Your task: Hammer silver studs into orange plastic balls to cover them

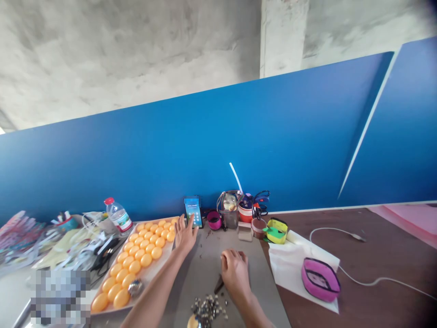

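"At eleven o'clock from the middle of the mat [261, 282], what shows on your feed?"

"Phone [190, 209], upright before the blue panel [164, 150], screen lit with rows of round icons. I log it as in use."

"Progress, as found?"

"Partial, in my judgement. At nine o'clock, in the tray [159, 264], I find one silver ball [135, 287] among plain orange balls [135, 266]. Shiny bits [212, 306] lie loose in a heap at seven o'clock, part of another orange ball beside them. How much is done on the phone, I cannot establish."

"Condition of the left hand [185, 233]?"

"Forearm reaching toward eleven o'clock, palm down, fingers spread at the screen. It grips nothing that I can see. Whether a fingertip makes contact, my view does not settle."

"And the right hand [235, 269]?"

"Near the middle of the mat, back of the hand toward me, fingers curled, forearm entering from five o'clock. A dark tool [219, 285] shows at its eight o'clock side. I cannot tell whether the fingers hold it or anything else; the palm is hidden."
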`<act>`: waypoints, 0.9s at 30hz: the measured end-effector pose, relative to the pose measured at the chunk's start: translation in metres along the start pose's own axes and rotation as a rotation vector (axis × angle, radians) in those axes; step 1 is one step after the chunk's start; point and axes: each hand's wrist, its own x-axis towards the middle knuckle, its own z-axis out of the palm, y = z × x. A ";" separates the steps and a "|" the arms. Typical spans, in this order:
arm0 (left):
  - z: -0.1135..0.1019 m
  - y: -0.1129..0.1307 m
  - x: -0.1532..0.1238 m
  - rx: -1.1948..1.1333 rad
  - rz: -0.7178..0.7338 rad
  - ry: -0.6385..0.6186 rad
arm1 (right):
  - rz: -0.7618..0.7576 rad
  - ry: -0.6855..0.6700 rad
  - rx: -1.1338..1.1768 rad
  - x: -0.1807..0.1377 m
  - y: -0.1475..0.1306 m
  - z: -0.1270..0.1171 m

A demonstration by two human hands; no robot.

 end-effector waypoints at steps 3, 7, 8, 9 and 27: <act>0.001 0.000 0.003 0.003 -0.024 -0.015 | 0.007 -0.013 0.007 0.000 0.000 0.000; 0.001 -0.002 0.002 -0.006 -0.007 -0.013 | 0.014 -0.024 0.009 0.000 -0.001 0.000; 0.000 -0.003 0.000 -0.009 -0.001 -0.006 | 0.011 -0.022 0.003 0.000 -0.001 0.000; -0.001 -0.003 -0.001 -0.011 0.008 -0.001 | 0.007 -0.018 -0.004 0.000 0.000 0.000; 0.003 -0.006 -0.016 0.043 0.070 -0.074 | 0.043 -0.049 0.002 -0.001 0.000 0.002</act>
